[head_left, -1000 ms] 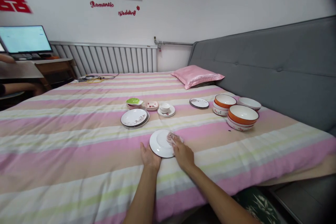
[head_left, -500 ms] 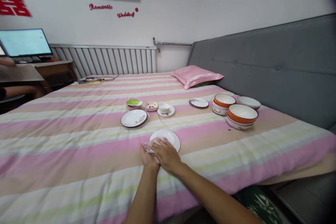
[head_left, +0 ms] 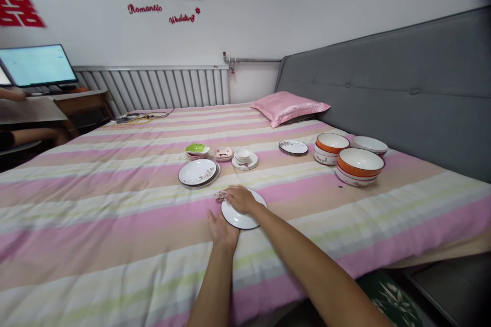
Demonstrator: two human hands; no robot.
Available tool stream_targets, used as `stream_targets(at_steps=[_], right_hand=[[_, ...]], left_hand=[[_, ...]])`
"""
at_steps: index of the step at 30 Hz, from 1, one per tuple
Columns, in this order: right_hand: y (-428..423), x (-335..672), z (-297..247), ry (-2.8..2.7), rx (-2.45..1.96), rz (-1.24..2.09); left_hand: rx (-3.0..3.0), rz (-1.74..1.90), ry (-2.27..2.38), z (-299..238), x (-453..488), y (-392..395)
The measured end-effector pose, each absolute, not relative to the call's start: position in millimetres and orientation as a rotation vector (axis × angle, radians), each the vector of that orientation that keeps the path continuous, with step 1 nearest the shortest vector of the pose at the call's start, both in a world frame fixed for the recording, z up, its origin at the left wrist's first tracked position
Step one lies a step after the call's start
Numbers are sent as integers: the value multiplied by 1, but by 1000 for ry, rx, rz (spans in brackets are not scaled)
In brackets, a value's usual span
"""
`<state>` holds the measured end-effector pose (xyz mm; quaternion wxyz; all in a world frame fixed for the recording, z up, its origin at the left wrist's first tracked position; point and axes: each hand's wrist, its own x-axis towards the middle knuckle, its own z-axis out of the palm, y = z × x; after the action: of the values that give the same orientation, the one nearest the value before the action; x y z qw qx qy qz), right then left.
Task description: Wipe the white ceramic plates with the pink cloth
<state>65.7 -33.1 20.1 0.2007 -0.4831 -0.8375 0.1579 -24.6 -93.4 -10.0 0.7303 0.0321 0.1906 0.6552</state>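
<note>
A white dark-rimmed plate (head_left: 245,220) is at the near middle of the bed, partly covered by my right hand (head_left: 241,199). Bunched under those fingers is a pale patterned cloth (head_left: 221,195), sticking out past the plate's far left rim. My left hand (head_left: 224,231) is against the near left edge of the plate, palm turned up and thumb stretched away from it; its other fingers are partly hidden at the rim. Just beyond lie stacked floral plates (head_left: 197,172), a green leaf-shaped dish (head_left: 197,148), a pink dish (head_left: 223,153) and small white bowls (head_left: 242,156) on saucers.
To the right stand stacked orange-and-white bowls (head_left: 359,163), with more floral plates (head_left: 293,147) left of them. A pink pillow (head_left: 289,107) rests by the grey headboard (head_left: 383,82). Cables (head_left: 141,116) lie at the far left, near a seated person's arm (head_left: 13,93) at a desk.
My right hand has slid the cloth toward the plate's far left rim, away from my left hand. My left thumb has come off the cloth and plate. The view has shifted slightly.
</note>
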Motion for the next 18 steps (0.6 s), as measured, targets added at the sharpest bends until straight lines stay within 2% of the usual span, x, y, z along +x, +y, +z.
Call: stream_targets(at_steps=[11,18], right_hand=[[-31,101,3,-2028,-1668,510],[-63,124,-1,-1895,-1735,497]], left_hand=[[62,1434,475,-13,-23,-92],[60,1443,532,-11,-23,-93]])
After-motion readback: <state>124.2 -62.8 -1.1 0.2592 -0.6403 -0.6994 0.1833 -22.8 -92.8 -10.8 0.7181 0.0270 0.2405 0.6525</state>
